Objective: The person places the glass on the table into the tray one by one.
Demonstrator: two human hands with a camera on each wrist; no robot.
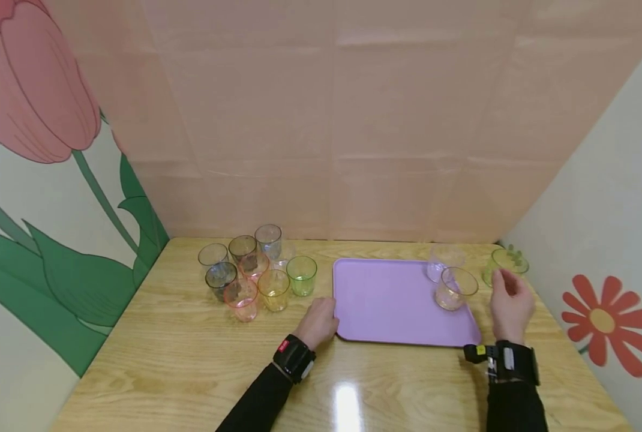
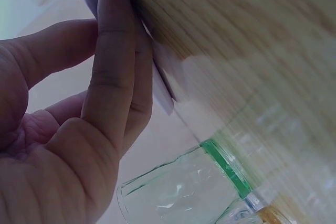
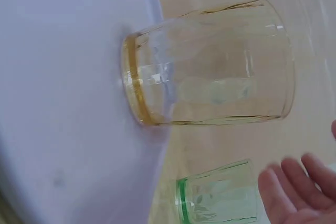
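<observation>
At the left edge of the purple tray point(image 1: 386, 300), my left hand point(image 1: 318, 324) pinches the rim between thumb and fingers point(image 2: 118, 51). My right hand point(image 1: 511, 303) is raised in front of a green glass point(image 1: 491, 273), which stands on the table past the tray's right side. Its fingers point(image 3: 283, 198) are loosely bent beside that glass's open end, holding nothing. On the right part of the tray stand an amber-tinted glass point(image 3: 220, 72) and, behind it, a clear glass point(image 1: 437, 270).
Left of the tray, several tinted glasses stand close together, among them a green one point(image 1: 302, 282), a yellow one point(image 1: 273, 294) and a pink one point(image 1: 241, 303). A beige-covered wall point(image 1: 321, 150) rises behind the wooden table point(image 1: 191, 372).
</observation>
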